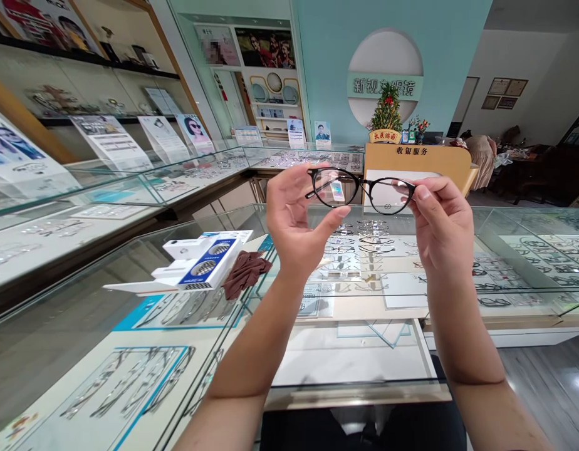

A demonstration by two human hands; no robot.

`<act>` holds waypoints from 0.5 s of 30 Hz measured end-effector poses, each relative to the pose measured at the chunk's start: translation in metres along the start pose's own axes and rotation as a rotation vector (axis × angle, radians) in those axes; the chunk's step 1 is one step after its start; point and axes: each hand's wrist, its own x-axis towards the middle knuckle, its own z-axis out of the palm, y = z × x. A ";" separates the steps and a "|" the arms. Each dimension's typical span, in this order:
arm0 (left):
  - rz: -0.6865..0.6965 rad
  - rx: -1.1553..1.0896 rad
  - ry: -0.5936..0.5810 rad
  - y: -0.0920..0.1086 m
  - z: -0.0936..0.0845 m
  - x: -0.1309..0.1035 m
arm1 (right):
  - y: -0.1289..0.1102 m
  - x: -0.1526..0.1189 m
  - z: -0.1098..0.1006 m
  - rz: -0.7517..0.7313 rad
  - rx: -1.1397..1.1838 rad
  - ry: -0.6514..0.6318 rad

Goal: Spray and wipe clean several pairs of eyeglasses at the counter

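A pair of black round-rimmed eyeglasses (pixel 363 184) is held up at arm's length above the glass display counter (pixel 280 300). My left hand (pixel 301 219) has its fingers behind the left end of the frame, with the thumb just below the left lens. My right hand (pixel 442 216) pinches the other end between thumb and fingers. Through the lenses I see parts of the shop behind. Below and left of my left hand, a brown cloth (pixel 245 274) lies crumpled against a white and blue cardboard display (pixel 207 263).
Rows of eyeglasses (pixel 125 382) lie inside the glass cases. An open drawer (pixel 312 357) sits below the counter in front of me. Tent cards (pixel 113 141) stand along the left case. At the back are a wooden cash desk (pixel 397 160) and a potted plant (pixel 386 114).
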 end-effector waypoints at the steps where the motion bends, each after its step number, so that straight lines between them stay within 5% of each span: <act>1: -0.014 -0.031 0.002 0.000 0.000 0.000 | 0.000 0.000 0.000 0.013 0.016 0.005; 15: -0.273 -0.249 0.073 0.006 0.000 -0.002 | 0.003 0.002 0.002 0.123 0.073 -0.023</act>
